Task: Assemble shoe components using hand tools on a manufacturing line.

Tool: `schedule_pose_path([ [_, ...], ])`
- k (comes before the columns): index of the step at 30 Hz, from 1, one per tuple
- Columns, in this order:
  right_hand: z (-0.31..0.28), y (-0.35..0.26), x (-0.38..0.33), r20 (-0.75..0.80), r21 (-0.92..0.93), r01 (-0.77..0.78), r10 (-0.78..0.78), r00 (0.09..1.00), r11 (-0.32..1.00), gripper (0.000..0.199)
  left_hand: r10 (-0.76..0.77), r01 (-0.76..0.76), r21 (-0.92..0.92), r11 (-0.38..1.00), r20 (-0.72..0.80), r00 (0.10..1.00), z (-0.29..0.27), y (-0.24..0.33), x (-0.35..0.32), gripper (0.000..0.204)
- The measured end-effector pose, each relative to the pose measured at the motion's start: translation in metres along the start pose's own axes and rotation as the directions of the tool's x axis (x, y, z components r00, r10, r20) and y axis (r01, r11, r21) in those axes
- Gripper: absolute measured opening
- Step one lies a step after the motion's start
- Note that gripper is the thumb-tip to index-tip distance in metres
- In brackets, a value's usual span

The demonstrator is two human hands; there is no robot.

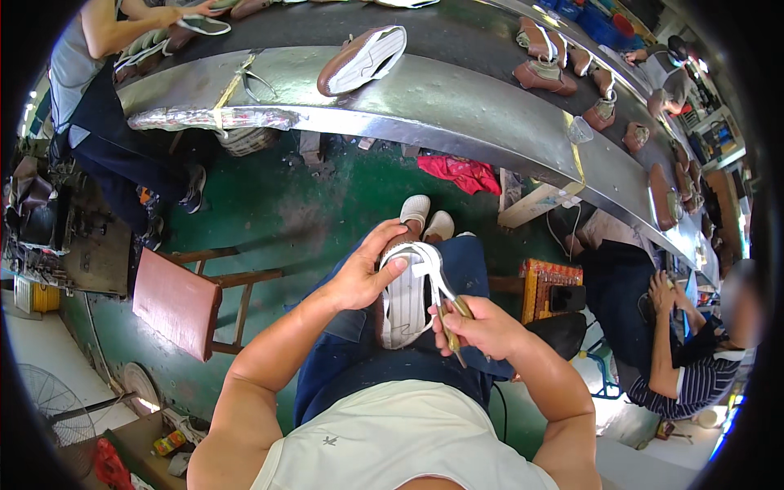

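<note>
A shoe (406, 306) lies sole up on my lap, its white sole facing me and some brown at its side. My left hand (359, 273) grips its far end, the thumb lying over the sole. A white strip (400, 251) curves in a loop around that end. In my right hand (482, 328) is a hand tool like pincers (445, 314), with brass-coloured handles and grey upper arms. The tool reaches up beside the strip; whether its jaws bite the strip I cannot make out.
A long metal-edged conveyor bench (457, 106) crosses ahead, bearing a brown shoe (363, 61) and several others. A pink-topped stool (175, 305) stands at left. One co-worker (106, 106) stands at far left; another (686, 376) sits at right beside an orange beaded seat (543, 278).
</note>
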State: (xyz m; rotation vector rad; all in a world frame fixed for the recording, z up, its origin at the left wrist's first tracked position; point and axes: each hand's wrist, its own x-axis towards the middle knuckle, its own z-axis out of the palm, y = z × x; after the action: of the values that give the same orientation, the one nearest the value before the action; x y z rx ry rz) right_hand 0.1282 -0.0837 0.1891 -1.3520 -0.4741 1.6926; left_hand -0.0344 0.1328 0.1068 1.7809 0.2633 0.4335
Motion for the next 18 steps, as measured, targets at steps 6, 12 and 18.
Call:
schedule_pose_path([
  [6, -0.023, 0.004, 0.031, -0.043, -0.771, 0.121, -0.241, 0.97, 0.625, 0.022, 0.008, -0.015, -0.097, 0.995, -0.07, 0.997, 0.0, -0.031, 0.005, 0.048],
  [12, -0.032, 0.049, 0.067, -0.057, -0.887, 0.219, -0.566, 0.823, 0.408, 0.034, -0.069, 0.054, -0.194, 0.98, -0.068, 0.995, -0.003, -0.056, 0.011, 0.044],
  [18, -0.009, 0.02, 0.048, -0.128, -0.945, -0.01, -0.343, 0.931, 0.326, 0.039, -0.241, 0.199, -0.442, 0.875, -0.038, 0.97, -0.003, -0.047, 0.013, 0.043],
])
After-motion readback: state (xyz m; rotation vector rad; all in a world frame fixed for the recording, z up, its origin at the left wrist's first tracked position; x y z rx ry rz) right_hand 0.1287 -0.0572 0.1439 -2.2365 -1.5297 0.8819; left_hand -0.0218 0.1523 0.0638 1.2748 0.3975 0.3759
